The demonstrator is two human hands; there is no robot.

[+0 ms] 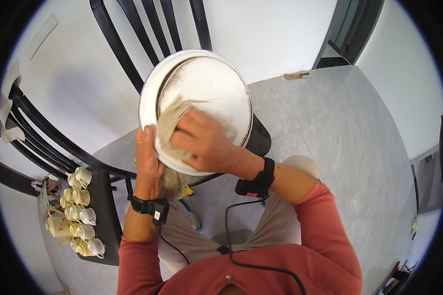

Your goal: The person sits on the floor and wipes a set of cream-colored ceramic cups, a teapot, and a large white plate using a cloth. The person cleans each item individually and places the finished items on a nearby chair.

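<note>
A round white enamel tray (206, 81) with a dark rim and brown stains along its raised circle is tilted up before me. My left hand (147, 155) grips its left edge, thumb on the near face. With my right hand (203, 140) I press a bunched beige cloth (173, 116) against the lower part of the tray; the fingers are slightly blurred. Below the tray, close to my left wrist, a speckled grey cloth-like thing (174, 184) is partly hidden. The black chair seat (260, 136) shows behind the tray's right side.
Slats of a black chair back (147, 29) rise against the white wall. On the left, a second black chair (107, 221) bears several cups (83, 197) and a floral teapot (57, 225). A wooden block (296, 76) lies by the doorway on the grey tiled floor (339, 121).
</note>
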